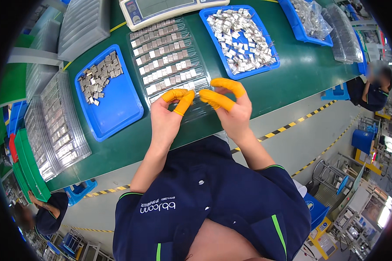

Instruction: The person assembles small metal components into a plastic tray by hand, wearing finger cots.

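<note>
My left hand, with orange finger cots, is closed in a pinch at the near edge of a clear plastic tray. Facing it is my right hand, also in orange cots, its fingers curled together in a pinch. Whatever lies between the fingertips of either hand is too small or hidden to make out. Rows of small silver and white connectors fill the tray beyond my fingers. To the left, a blue bin holds loose metal connectors. A second blue bin at the far right holds many white connectors with short leads.
A digital scale stands behind the tray. Stacked clear trays rise at the left, with filled trays nearer. Another blue bin with bagged parts sits far right. The green table's front edge runs before me; other people sit nearby.
</note>
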Tool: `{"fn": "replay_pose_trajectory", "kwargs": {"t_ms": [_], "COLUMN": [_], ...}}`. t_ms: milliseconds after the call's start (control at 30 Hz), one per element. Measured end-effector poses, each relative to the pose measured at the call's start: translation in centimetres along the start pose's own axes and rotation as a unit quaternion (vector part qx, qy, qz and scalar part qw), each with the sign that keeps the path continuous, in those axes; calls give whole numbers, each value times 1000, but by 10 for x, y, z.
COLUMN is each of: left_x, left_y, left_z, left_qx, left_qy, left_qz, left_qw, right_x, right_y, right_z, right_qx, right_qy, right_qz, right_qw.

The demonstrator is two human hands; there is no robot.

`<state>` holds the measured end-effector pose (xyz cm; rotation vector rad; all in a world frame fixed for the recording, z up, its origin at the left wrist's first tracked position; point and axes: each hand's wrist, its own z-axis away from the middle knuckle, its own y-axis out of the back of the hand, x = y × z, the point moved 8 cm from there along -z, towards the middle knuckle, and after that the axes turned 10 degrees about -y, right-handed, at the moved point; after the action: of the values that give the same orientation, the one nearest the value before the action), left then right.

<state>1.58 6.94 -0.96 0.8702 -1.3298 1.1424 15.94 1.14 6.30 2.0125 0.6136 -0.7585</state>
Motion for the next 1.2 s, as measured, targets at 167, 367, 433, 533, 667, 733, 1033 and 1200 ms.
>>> {"fn": "replay_pose_trajectory", "kwargs": {"t_ms": [167,367,433,533,667,733,1033,1200], "left_x": [-2,34,52,66,68,67,64,48], "left_y": [-2,7,23,54,87,87,-1,-21], "left_z": [6,3,3,9,23,27,21,10], "left_qx": [-26,18,64,131,193,196,-101,-149], "left_qy": [53,-134,-180,-218,-235,-252,-370,-344], "left_qz": [38,-132,-166,-190,-253,-320,-425,-471], "left_qw": [998,982,967,948,918,892,820,799], "right_x": [-3,6,21,32,33,32,35,40], "right_y": [-6,-20,-25,-32,-33,-38,-32,-21], "right_z": [-3,-9,-10,-9,-9,-10,-16,-15], "right_qx": [0,-25,-32,-57,-61,-90,-113,-78], "right_qy": [30,13,13,5,6,17,2,-9], "right_qz": [39,121,153,188,227,252,185,134], "right_qw": [999,992,988,980,972,963,976,988]}}
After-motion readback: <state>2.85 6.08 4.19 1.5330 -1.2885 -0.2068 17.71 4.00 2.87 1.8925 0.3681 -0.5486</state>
